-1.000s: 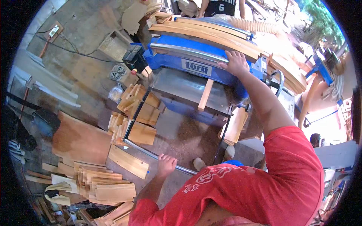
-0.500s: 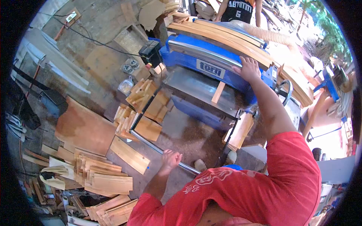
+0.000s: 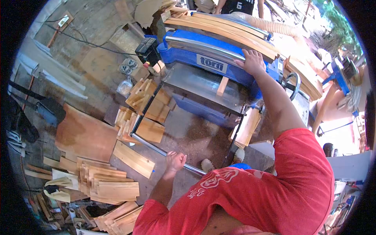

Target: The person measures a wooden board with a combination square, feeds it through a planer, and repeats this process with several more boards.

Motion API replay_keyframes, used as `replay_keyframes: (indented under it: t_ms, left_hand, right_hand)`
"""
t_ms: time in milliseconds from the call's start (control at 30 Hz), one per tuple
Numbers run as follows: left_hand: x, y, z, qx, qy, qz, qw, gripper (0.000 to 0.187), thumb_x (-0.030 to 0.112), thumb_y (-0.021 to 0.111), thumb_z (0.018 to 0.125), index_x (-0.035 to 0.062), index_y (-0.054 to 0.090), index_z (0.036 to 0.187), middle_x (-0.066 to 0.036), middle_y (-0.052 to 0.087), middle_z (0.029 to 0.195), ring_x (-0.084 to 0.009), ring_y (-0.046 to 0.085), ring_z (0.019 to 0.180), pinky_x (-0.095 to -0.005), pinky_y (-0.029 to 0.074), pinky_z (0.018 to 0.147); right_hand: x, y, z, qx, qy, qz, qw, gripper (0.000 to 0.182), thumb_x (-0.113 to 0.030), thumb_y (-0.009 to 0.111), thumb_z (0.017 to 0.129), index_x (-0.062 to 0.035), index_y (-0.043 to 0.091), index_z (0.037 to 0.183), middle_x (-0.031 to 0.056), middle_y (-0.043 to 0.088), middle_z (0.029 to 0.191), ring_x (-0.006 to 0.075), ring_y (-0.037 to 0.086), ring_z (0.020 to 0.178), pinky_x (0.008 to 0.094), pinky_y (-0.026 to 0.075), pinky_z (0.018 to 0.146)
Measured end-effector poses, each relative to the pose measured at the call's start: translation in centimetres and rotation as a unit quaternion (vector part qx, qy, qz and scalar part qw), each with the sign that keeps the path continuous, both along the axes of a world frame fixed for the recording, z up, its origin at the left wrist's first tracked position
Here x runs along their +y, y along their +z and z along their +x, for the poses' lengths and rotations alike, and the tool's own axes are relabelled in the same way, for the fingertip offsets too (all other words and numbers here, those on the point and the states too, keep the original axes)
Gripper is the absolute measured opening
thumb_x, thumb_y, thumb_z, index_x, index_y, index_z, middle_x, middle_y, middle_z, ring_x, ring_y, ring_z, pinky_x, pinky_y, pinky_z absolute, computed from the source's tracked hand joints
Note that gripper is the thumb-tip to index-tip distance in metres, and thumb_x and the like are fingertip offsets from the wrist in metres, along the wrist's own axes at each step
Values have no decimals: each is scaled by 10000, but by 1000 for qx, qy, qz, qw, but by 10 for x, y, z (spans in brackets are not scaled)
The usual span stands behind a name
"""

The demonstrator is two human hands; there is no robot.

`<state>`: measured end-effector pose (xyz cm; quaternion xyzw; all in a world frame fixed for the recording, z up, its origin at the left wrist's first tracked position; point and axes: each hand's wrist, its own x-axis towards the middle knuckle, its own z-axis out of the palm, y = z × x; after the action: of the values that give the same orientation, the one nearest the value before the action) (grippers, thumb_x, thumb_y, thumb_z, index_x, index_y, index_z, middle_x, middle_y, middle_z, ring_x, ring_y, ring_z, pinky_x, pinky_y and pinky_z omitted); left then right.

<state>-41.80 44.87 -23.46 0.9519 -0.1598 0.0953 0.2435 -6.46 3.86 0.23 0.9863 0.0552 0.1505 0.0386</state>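
My right hand rests with fingers spread on the top edge of the blue planer machine, beside its upper metal roller. My left hand is closed on the front metal roller bar of the outfeed frame. One narrow wood strip sticks out of the machine over its metal bed. Long boards lie on top of the machine.
Stacked boards lie on the floor at lower left, near a plywood sheet. More short pieces sit left of the frame. A person stands behind the machine, near a ribbed hose. A handwheel is at right.
The whole view has shifted, so the machine appears slightly farther left and higher. Both hands keep nearly the same places on the machine and bar. The wood strip reaches about as far out.
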Motion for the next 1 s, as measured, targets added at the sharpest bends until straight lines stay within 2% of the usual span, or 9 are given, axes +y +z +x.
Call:
replay_keyframes:
  t_ms: [200, 467, 533, 833, 1000]
  left_hand:
    - [0, -4, 0, 5, 8, -2, 1000, 259, 301, 669, 808, 166, 547, 624, -3, 542, 547, -247, 579, 593, -405, 440, 705]
    - [1, -12, -3, -3, 15, -9, 1000, 275, 310, 669, 802, 163, 545, 605, -4, 551, 558, -248, 581, 594, -407, 440, 709]
    - [2, -13, 0, -6, 17, -14, 1000, 277, 314, 668, 800, 163, 544, 604, -5, 551, 559, -249, 582, 595, -408, 439, 709]
    - [-2, 0, 0, 40, 15, -13, 999, 271, 280, 666, 809, 148, 537, 611, -15, 537, 556, -256, 573, 592, -414, 432, 704]
    - [-4, 3, 0, -5, 11, -5, 1000, 257, 260, 665, 813, 141, 531, 629, -22, 532, 558, -263, 567, 585, -419, 418, 685]
  right_hand:
    - [-4, -5, 6, 13, 0, 1, 1000, 767, -683, 503, 846, -87, 501, 1328, 157, 567, 1277, 314, 477, 1250, 444, 341, 1061]
    - [-4, -5, 7, -11, 4, 1, 1000, 749, -675, 517, 841, -77, 528, 1293, 166, 587, 1243, 321, 500, 1226, 455, 362, 1045]
    - [-4, -5, 7, 7, 2, -8, 1000, 728, -636, 531, 852, -88, 511, 1331, 157, 581, 1259, 309, 499, 1227, 448, 358, 1047]
    - [-5, -6, 5, -10, 9, 4, 1000, 710, -648, 531, 845, -102, 533, 1300, 149, 589, 1244, 309, 502, 1222, 444, 374, 1033]
    - [-8, -10, 6, -22, 19, 7, 1000, 719, -660, 512, 852, -91, 542, 1290, 150, 601, 1217, 307, 516, 1200, 439, 380, 1024]
